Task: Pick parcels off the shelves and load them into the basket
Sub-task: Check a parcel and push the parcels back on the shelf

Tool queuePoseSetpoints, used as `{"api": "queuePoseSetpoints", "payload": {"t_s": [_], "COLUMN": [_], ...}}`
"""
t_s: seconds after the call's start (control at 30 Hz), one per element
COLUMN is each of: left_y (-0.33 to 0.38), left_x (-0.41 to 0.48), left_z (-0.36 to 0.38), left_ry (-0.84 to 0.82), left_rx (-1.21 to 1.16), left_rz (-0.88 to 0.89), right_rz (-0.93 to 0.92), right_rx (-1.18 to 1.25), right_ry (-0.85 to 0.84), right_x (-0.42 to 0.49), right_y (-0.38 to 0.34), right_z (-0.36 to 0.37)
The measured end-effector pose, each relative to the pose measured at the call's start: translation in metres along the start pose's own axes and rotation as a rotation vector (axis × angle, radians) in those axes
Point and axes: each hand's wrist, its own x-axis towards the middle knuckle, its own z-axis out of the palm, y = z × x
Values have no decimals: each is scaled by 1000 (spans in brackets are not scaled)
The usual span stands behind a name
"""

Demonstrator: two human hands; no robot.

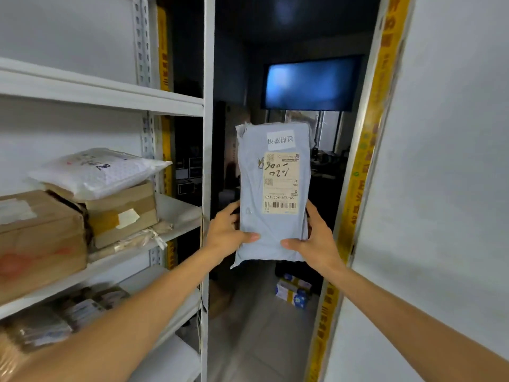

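A grey plastic mailer parcel with a beige shipping label is held upright in front of me, in the gap between two shelving units. My left hand grips its lower left edge, thumb across the front. My right hand grips its lower right edge the same way. The label faces me, upside down. No basket is in view.
White metal shelves stand at left, holding a white padded mailer on a cardboard box, a larger box, and parcels below. A white panel with yellow tape stands at right. Small boxes lie on the floor ahead.
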Motion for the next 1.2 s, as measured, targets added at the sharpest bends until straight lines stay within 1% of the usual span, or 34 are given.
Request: {"api": "queuePoseSetpoints", "payload": {"t_s": [0.17, 0.33, 0.47, 0.57, 0.67, 0.77, 0.93, 1.03, 1.2], "left_y": [-6, -6, -5, -8, -11, -5, 13, 30, 54], "left_x": [9, 4, -10, -23, -42, -68, -116, -149, -200], "left_z": [21, 31, 42, 62, 100, 147, 229, 275, 341], "left_ry": [-143, -309, -451, -526, -616, -748, -954, -1065, -1240], "left_rx": [-59, -93, -37, 9, 29, -43, -97, -138, -234], "left_rz": [24, 53, 76, 48, 39, 55, 145, 170, 180], "right_rz": [28, 143, 274, 336, 391, 446, 491, 535, 596], "right_rx": [-92, -163, -191, -231, -293, -363, -486, -518, -594], "right_ry": [125, 297, 417, 519, 635, 745, 911, 1020, 1137], "right_x": [-21, -57, -93, -125, -165, -206, -272, -311, -371], "right_y": [-12, -29, -35, -40, -45, -54, -77, -89, -105], "right_z": [-18, -21, -24, -29, -43, -68, -114, -142, -182]}}
